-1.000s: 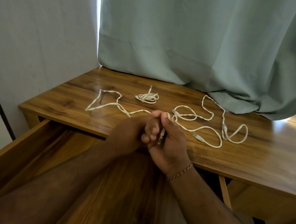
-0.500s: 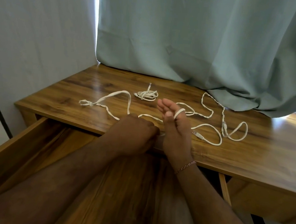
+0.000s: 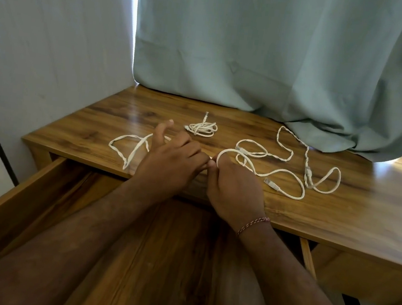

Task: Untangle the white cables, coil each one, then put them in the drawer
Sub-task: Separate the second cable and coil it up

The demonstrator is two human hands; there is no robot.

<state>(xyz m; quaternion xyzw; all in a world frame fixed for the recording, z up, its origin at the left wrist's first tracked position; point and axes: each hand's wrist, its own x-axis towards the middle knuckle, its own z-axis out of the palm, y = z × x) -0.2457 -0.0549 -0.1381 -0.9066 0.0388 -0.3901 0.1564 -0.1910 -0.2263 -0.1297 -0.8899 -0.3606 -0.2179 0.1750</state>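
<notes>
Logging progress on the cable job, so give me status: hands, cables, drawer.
Left hand and right hand both pinching the loose white cable, mid-coil. One coiled cable on desk. Drawer open, no cables visible inside.

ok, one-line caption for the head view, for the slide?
Both hands, left and right, wind a loose white cable above the open wooden drawer; one coiled white cable lies behind.

On the desk (image 3: 337,216): coiled cable (image 3: 201,128) toward the back, loose cable (image 3: 288,184) stretching across in front of it, both hands (image 3: 171,164) (image 3: 234,188) meeting at the near edge, open drawer (image 3: 29,196) below.
</notes>
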